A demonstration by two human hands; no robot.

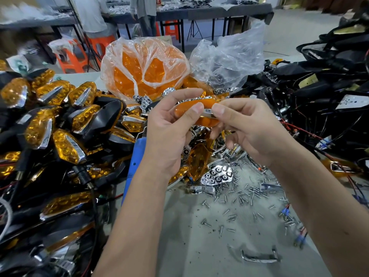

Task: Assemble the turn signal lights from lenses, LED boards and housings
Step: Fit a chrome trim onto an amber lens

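Orange lens (199, 113) held above surface (199, 246), pinched at both ends: left hand (169, 134) grip closed on it, right hand (245, 128) grip closed on its chrome trim

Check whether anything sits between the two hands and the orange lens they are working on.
Nothing visible does. The left hand and right hand both already pinch the orange lens with its chrome trim strip, raised above the loose screws on the table.
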